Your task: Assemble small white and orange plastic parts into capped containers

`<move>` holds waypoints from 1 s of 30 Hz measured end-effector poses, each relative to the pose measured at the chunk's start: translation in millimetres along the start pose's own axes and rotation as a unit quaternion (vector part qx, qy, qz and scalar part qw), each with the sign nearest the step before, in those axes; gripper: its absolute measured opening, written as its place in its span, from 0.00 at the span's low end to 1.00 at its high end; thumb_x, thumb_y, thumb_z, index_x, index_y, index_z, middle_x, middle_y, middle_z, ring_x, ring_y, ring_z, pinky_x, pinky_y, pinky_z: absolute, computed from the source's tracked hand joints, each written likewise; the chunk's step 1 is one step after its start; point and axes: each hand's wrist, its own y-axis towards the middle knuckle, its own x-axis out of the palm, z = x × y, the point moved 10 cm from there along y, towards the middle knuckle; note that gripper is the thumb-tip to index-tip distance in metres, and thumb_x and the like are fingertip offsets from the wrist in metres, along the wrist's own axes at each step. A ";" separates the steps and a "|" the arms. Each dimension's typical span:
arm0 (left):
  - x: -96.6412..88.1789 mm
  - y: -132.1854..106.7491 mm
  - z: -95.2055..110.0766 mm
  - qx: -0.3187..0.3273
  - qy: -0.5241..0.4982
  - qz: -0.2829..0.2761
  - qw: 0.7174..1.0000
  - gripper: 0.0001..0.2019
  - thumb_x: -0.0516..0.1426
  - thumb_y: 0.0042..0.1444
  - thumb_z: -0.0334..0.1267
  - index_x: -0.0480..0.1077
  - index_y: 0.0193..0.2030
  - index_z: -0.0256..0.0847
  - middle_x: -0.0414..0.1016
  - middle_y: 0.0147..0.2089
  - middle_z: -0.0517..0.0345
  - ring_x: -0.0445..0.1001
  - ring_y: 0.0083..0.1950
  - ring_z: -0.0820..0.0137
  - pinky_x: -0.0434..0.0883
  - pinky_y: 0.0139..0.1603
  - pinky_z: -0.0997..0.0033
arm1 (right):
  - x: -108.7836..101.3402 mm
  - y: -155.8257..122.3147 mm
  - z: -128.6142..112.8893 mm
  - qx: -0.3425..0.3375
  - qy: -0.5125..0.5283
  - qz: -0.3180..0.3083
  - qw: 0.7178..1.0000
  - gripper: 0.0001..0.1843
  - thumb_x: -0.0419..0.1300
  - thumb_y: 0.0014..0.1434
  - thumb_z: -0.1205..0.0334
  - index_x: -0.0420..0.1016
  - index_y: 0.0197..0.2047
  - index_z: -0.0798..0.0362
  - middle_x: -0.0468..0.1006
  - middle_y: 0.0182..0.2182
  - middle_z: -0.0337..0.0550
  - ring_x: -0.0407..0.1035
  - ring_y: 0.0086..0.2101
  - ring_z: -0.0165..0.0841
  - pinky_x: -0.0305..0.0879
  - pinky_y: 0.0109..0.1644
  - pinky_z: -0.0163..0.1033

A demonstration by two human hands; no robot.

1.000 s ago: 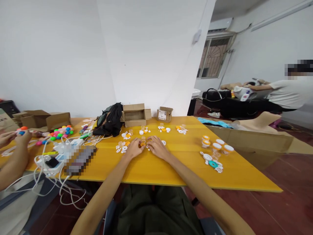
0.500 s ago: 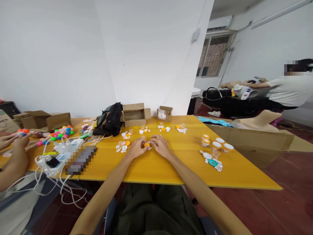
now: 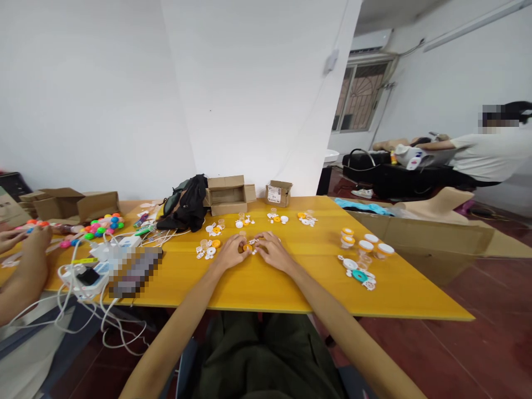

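My left hand (image 3: pixel 231 252) is over the middle of the table, its thumb and fingers closed on an orange plastic ring (image 3: pixel 247 247). My right hand (image 3: pixel 272 250) faces it, fingers curled in, with a small white plastic piece (image 3: pixel 253 241) at its fingertips. Part of a clear cup (image 3: pixel 243 235) shows just behind my left fingers. My fingers hide some of the small parts between the hands. To the left lies a group of white cut-out parts (image 3: pixel 211 252) with an orange ring and a clear cup.
More part groups lie farther back, beside an open cardboard box (image 3: pixel 228 195) and a small box (image 3: pixel 278 194). Orange-rimmed, white-topped cups (image 3: pixel 366 247) stand right, near a teal ring (image 3: pixel 359 276). Left are a power strip (image 3: pixel 93 281), cables, and another person's hand (image 3: pixel 38 238) near colourful balls.
My right fingertips have moved slightly left, closer to the orange ring, and the small white piece now shows more clearly at them. The view has shifted a little.
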 end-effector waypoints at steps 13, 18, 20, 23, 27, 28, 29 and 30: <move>-2.6 -2.9 5.6 0.007 0.006 -0.009 1.000 0.05 0.60 0.52 0.38 0.68 0.34 0.44 0.72 0.36 0.58 0.73 0.41 0.64 0.71 0.47 0.64 | -0.7 -1.9 -6.7 -0.041 -0.015 -0.029 0.999 0.10 0.58 0.61 0.70 0.79 0.36 0.47 0.74 0.46 0.47 0.66 0.48 0.39 0.64 0.50 0.48; -4.1 -4.5 6.6 0.012 0.006 -0.010 1.000 0.06 0.60 0.52 0.40 0.68 0.36 0.45 0.72 0.38 0.57 0.73 0.43 0.63 0.71 0.50 0.63 | 1.6 -2.5 -1.3 -0.040 -0.019 -0.017 0.999 0.09 0.58 0.61 0.68 0.78 0.37 0.48 0.74 0.46 0.47 0.66 0.48 0.40 0.64 0.51 0.49; -4.7 -5.0 7.0 0.014 0.003 -0.013 1.000 0.06 0.59 0.53 0.39 0.69 0.39 0.45 0.72 0.39 0.57 0.73 0.43 0.64 0.71 0.51 0.63 | 2.0 -2.5 -0.8 -0.040 -0.022 -0.018 0.999 0.09 0.57 0.62 0.69 0.78 0.36 0.48 0.74 0.46 0.47 0.66 0.48 0.40 0.64 0.51 0.49; -3.3 -5.6 8.8 0.024 0.000 -0.030 0.999 0.06 0.57 0.54 0.38 0.69 0.40 0.45 0.72 0.41 0.56 0.73 0.43 0.64 0.71 0.51 0.63 | 1.9 -2.3 -1.0 -0.040 -0.024 -0.021 0.999 0.10 0.56 0.62 0.70 0.78 0.35 0.49 0.74 0.45 0.47 0.66 0.48 0.39 0.65 0.51 0.48; -4.3 -6.9 13.3 0.034 0.010 -0.033 0.999 0.08 0.56 0.55 0.38 0.70 0.43 0.45 0.72 0.43 0.55 0.72 0.46 0.63 0.70 0.53 0.62 | 1.2 -2.1 -2.2 -0.040 -0.024 -0.023 0.999 0.10 0.56 0.62 0.70 0.78 0.35 0.49 0.74 0.45 0.48 0.67 0.48 0.39 0.65 0.51 0.48; -5.4 -7.3 15.7 0.039 0.015 -0.029 0.999 0.10 0.56 0.55 0.37 0.70 0.45 0.45 0.71 0.45 0.55 0.71 0.48 0.62 0.69 0.54 0.62 | 0.9 -1.9 -2.3 -0.040 -0.023 -0.022 0.999 0.10 0.56 0.62 0.70 0.78 0.35 0.49 0.74 0.45 0.48 0.67 0.48 0.39 0.65 0.51 0.48; -6.3 -7.6 19.1 0.047 0.021 -0.026 0.998 0.11 0.56 0.55 0.37 0.70 0.46 0.45 0.71 0.46 0.54 0.71 0.49 0.62 0.68 0.55 0.61 | 0.3 -1.6 -2.2 -0.039 -0.020 -0.019 0.999 0.10 0.56 0.62 0.70 0.78 0.36 0.49 0.74 0.45 0.48 0.67 0.48 0.39 0.65 0.51 0.48; -6.5 -8.0 23.3 0.058 0.027 -0.025 0.998 0.12 0.56 0.56 0.36 0.70 0.47 0.46 0.70 0.48 0.54 0.70 0.51 0.61 0.67 0.56 0.61 | -0.6 -1.2 -2.0 -0.039 -0.017 -0.014 0.999 0.11 0.56 0.62 0.70 0.78 0.37 0.49 0.74 0.45 0.48 0.67 0.47 0.39 0.65 0.51 0.48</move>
